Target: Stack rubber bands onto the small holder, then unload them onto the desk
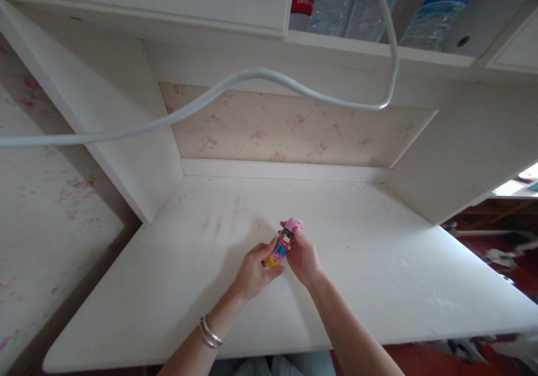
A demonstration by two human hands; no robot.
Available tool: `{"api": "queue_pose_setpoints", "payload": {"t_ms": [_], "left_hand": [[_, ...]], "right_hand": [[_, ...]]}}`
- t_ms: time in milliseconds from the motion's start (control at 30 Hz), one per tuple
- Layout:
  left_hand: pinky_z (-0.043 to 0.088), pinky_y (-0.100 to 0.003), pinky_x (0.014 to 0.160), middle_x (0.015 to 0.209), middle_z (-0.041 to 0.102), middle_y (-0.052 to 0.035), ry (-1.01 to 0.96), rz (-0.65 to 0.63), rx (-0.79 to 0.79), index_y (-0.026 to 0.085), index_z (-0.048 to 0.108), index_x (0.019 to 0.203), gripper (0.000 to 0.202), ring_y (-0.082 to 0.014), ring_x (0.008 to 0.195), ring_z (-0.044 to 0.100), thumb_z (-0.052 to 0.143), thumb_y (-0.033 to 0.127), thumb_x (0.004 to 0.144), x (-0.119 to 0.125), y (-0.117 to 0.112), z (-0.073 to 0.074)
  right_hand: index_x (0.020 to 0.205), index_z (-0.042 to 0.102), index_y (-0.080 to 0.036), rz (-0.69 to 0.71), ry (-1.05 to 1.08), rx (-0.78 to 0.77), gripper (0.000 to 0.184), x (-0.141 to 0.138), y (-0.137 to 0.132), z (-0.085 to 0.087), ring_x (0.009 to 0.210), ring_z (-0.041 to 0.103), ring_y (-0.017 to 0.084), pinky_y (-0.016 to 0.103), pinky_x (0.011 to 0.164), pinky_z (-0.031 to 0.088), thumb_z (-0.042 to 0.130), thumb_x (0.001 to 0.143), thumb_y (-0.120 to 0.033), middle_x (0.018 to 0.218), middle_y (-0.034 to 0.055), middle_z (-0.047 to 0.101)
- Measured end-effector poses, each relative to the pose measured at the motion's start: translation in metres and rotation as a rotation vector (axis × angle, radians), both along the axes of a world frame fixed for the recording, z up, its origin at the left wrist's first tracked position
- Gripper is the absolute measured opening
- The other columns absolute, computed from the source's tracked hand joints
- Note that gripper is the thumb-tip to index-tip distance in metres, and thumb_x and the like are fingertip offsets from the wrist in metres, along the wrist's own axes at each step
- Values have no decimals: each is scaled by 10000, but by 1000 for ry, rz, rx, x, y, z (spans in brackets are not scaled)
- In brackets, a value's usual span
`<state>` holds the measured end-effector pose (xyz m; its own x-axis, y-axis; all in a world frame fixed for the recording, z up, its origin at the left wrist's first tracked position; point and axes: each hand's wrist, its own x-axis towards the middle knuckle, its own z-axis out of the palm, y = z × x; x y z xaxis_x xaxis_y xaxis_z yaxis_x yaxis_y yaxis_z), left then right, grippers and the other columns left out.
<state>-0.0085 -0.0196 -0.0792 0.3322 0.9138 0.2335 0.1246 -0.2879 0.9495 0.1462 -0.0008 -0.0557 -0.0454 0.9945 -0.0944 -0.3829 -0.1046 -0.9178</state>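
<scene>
Together, left hand (252,272) and right hand (303,255) grip one colourful toy (282,247); two bangles (210,332) circle the left wrist.

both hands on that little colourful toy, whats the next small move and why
Probably hold the yellow end firm with the left hand and work the pink top with the right hand: each pinches one end of the toy.

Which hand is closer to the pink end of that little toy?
Right. The right hand touches the pink end of the toy; the left hand holds the yellow end, farther off.
</scene>
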Motion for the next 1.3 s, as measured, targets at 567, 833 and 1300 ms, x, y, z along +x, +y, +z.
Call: {"api": "queue_pose_setpoints", "payload": {"t_ms": [567, 833, 1300], "left_hand": [[432, -221, 529, 856, 589, -18, 30, 76, -316, 171, 521, 1218, 493, -78, 553, 510, 587, 430, 804, 17, 43, -14], [305, -213, 533, 656, 502, 27, 90, 23, -426, 157, 665, 895, 325, -101, 590, 411, 567, 451, 799, -1, 47, 5], [269, -223, 559, 631, 418, 42, 100, -45, -497, 165, 651, 868, 319, -105, 608, 362, 557, 466, 819, 0, 46, -3]], "right_hand": [[1055, 549, -210, -255, -389, 170, 499, 85, 65, -5, 934, 602, 202, 383, 844, 478, 772, 624, -328, 1087, 62, 627], [963, 543, -200, -494, -615, 248, 409, 150, 127, -27, 774, 588, 171, 346, 732, 490, 702, 607, -321, 858, 10, 618], [998, 537, -222, -449, -623, 173, 444, 180, 133, -50, 876, 583, 203, 370, 799, 476, 738, 629, -365, 972, 37, 605]]}}
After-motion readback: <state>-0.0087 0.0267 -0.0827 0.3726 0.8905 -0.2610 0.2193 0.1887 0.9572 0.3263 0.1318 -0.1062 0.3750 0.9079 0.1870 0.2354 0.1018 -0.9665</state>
